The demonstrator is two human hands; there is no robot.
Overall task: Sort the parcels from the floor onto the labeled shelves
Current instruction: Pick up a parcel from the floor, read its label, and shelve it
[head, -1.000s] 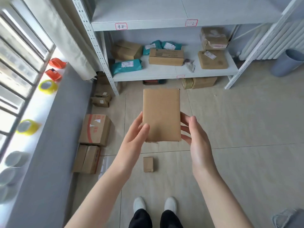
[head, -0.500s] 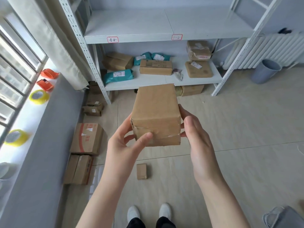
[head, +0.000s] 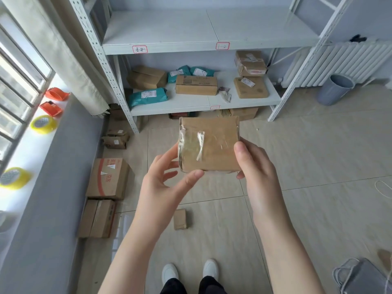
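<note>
I hold a brown cardboard parcel [head: 214,145] with clear tape across its face in front of me, above the floor. My left hand [head: 163,185] grips its lower left corner with thumb and fingers. My right hand [head: 254,166] clasps its right side. Ahead stands a white metal rack; its upper shelf [head: 212,30] is bare and carries two red-framed labels [head: 140,49] on its front edge. The lower shelf [head: 191,105] bears several brown boxes and teal bags. A small brown parcel [head: 179,219] lies on the tiles near my feet.
Cardboard boxes [head: 108,179] line the left wall on the floor, more sit under the rack. Yellow tape rolls [head: 43,124] and orange dispensers rest on the windowsill. A grey bin [head: 334,89] stands by the radiator at right; a grey bag [head: 360,276] lies lower right.
I turned the parcel in my hands so its taped face now shows. My view has lifted, showing more of the upper shelf.
</note>
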